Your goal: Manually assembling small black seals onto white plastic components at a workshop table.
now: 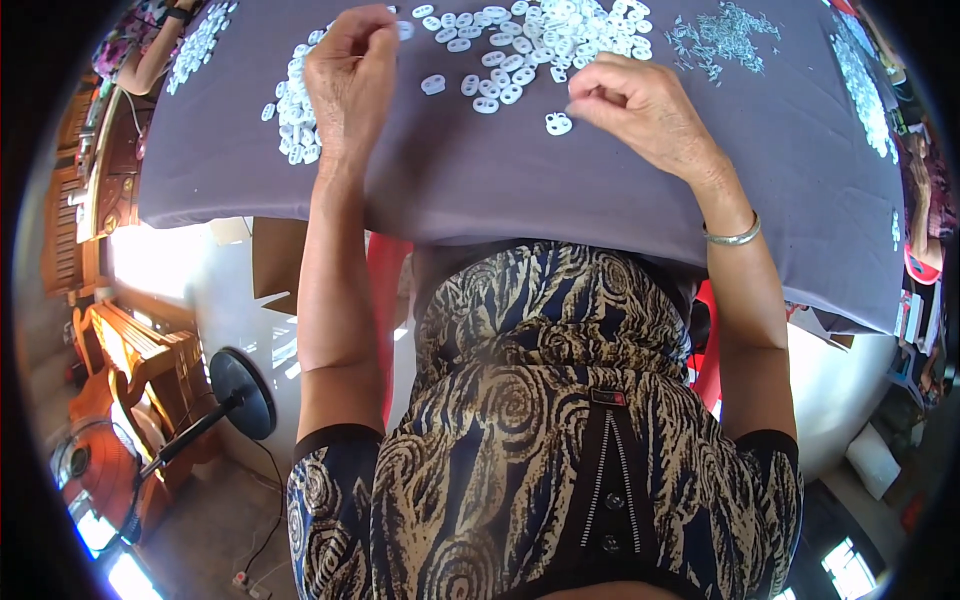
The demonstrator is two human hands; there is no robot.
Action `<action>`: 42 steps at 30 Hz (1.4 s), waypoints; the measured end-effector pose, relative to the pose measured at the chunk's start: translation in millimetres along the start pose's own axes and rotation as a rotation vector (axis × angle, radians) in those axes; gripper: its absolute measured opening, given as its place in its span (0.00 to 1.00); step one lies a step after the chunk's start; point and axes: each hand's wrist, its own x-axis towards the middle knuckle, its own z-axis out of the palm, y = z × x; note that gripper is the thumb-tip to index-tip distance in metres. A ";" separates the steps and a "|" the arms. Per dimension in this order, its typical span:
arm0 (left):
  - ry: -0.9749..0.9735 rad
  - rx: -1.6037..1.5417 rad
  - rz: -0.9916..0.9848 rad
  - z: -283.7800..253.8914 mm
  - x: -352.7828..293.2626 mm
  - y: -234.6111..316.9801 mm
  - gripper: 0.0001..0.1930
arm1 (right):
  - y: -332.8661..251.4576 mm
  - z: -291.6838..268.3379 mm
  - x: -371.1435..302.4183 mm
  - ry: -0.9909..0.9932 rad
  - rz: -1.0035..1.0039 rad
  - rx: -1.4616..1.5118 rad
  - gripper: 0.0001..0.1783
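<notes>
My left hand (350,80) is raised over the table at the upper left, its fingers curled together. A small white oval plastic piece (404,30) shows beside its fingertips; whether they grip it I cannot make out. My right hand (640,108), with a silver bangle at the wrist, has thumb and fingers pinched together. Anything between them is hidden or too small to name. Just left of those fingertips a single white plastic piece (558,123) with holes lies on the cloth. Several loose white oval pieces (490,85) with holes lie between my hands.
A large heap of white pieces (575,30) stands at the far middle, another pile (295,115) beside my left wrist. Small metal parts (725,40) are scattered at the far right. Grey cloth (480,180) covers the table. Other people's arms (150,65) show at both sides. A fan (100,460) stands lower left.
</notes>
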 end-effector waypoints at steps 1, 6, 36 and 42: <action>-0.014 0.122 0.017 -12.8 7.3 -18.0 0.08 | -0.3 2.5 -0.2 0.002 -0.002 0.001 0.05; 0.270 0.520 0.294 -12.0 6.7 0.7 0.11 | -5.1 9.0 -1.8 -0.085 -0.008 -0.143 0.08; -0.573 -0.247 -0.055 57.8 -49.9 20.6 0.14 | -3.4 -0.1 3.5 0.171 0.208 0.432 0.03; -0.608 -0.161 -0.111 60.6 -52.0 22.4 0.14 | -2.3 3.2 0.1 0.221 0.174 0.345 0.04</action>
